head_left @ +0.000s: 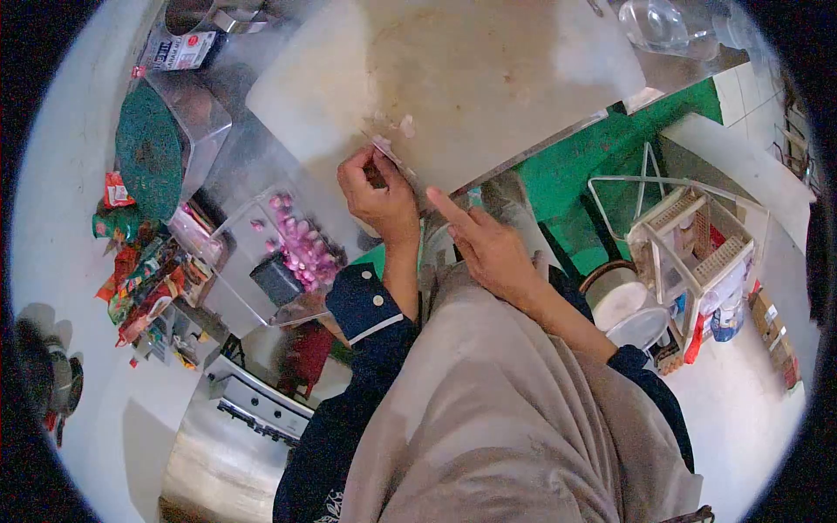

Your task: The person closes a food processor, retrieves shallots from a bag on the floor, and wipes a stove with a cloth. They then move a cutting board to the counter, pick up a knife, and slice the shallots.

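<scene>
Lap: closest to the camera, wrinkly beige-grey fabric filling the lower middle, with dark sleeves poking out around it.
Far left: pile of colourful packets, with a green oval thing just above. Can't tell what that one is, sorry.
Stove: silvery, knobs along its front panel, down below the packets.
Clear tub: see-through bin with a bunch of pinkish-purple bulbs, look like shallots, and a dark boxy thing next to them.
Left hand: fingers curled in, the hand pinching a thin blade-like piece right at the board's near edge. Too blurry to say exactly what it is.
Board: big pale slab, brownish stains on it, a few small whitish bits lying just beyond the pinched piece.
Right hand: index finger out straight, other fingers loosely bent, so the hand is partly open. Fingertip's near the thin piece; can't tell if they touch.
Right side: green floor, a round pot, and a pale rack with baskets.
</scene>
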Demonstrator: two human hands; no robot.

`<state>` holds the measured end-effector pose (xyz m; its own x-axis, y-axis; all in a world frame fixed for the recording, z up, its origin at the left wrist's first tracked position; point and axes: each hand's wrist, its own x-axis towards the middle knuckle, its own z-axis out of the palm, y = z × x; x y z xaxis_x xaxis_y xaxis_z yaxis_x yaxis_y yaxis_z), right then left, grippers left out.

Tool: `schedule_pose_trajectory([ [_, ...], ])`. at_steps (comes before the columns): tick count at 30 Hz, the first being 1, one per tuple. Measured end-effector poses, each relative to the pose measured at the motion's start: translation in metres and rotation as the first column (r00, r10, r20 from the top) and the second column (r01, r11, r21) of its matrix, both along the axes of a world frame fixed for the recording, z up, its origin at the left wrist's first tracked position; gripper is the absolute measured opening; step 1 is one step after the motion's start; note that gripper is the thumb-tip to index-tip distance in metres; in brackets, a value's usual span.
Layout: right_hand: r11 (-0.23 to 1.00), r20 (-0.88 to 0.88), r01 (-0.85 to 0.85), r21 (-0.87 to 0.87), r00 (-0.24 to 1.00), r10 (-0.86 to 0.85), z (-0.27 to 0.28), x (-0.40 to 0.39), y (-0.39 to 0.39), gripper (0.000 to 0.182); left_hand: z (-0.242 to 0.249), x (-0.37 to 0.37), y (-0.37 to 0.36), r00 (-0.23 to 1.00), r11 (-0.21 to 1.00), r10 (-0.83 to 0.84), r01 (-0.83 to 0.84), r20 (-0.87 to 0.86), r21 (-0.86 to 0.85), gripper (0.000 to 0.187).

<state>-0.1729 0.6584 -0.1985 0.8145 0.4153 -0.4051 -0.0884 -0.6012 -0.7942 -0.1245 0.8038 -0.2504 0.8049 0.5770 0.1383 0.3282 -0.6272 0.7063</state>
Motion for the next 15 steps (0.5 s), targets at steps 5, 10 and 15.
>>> schedule_pose_trajectory([
  [5,0.998,0.046,-0.018,-0.066,0.999,0.021,0.0,-0.002,0.004,0.061,-0.004,-0.001,0.001,0.999,0.998,-0.02,0.019,0.026,0.052,0.01],
  [10,0.989,0.047,-0.063,-0.133,0.997,0.069,0.002,0.002,0.005,0.068,-0.008,-0.003,0.004,1.0,0.998,-0.018,0.017,0.011,0.065,0.012],
  [15,0.988,0.142,-0.022,-0.153,0.989,0.044,-0.01,0.012,0.019,0.075,-0.005,0.0,0.002,0.999,0.998,-0.019,0.017,0.046,0.053,0.01],
])
